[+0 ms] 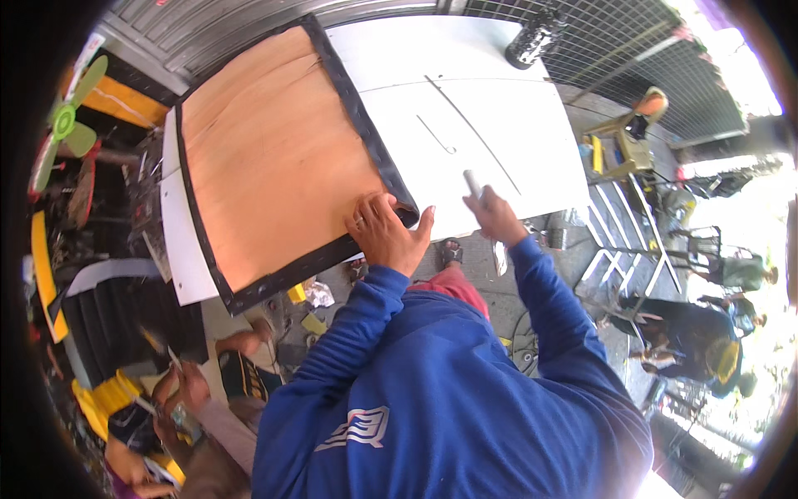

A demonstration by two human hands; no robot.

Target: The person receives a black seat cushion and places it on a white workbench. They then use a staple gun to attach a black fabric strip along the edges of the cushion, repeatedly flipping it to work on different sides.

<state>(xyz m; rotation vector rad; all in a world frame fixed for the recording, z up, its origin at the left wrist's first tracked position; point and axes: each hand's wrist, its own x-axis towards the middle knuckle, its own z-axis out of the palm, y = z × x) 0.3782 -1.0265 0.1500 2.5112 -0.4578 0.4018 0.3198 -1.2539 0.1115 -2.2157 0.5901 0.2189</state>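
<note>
1. Left hand (pixel 386 233), thumb spread wide, rests on the near right corner of the black-edged tan panel (pixel 274 158)
2. Right hand (pixel 497 216) grips a grey cylindrical tool (pixel 472 183)
3. Panel lies on the white desk (pixel 532 125)

The panel (pixel 274 158) lies on the left of the table (pixel 540 133), its near right corner under the left hand (pixel 388 233). Right of it on the table are a rod (pixel 474 135) and a hook (pixel 434 133), with a bottle (pixel 525 48) behind them. A fan (pixel 64 121) is left of the table, a chair (pixel 619 151) right.
</note>
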